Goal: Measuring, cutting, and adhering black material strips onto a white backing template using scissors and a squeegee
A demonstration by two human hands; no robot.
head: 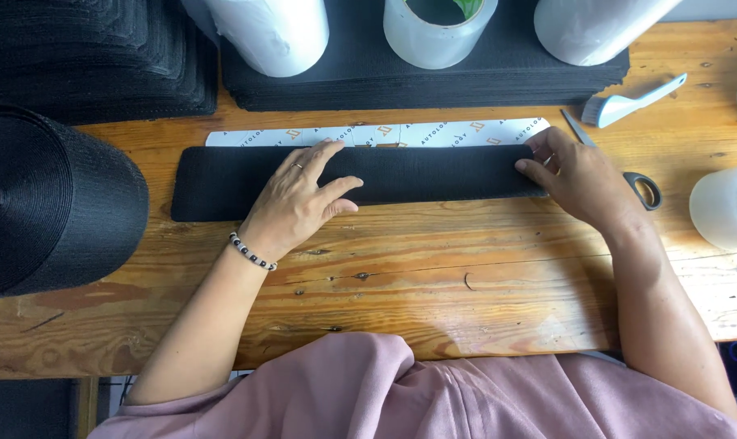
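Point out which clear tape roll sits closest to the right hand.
The clear tape roll at the table's right edge, just beyond the right hand. The other roll stands on the black stack at the back.
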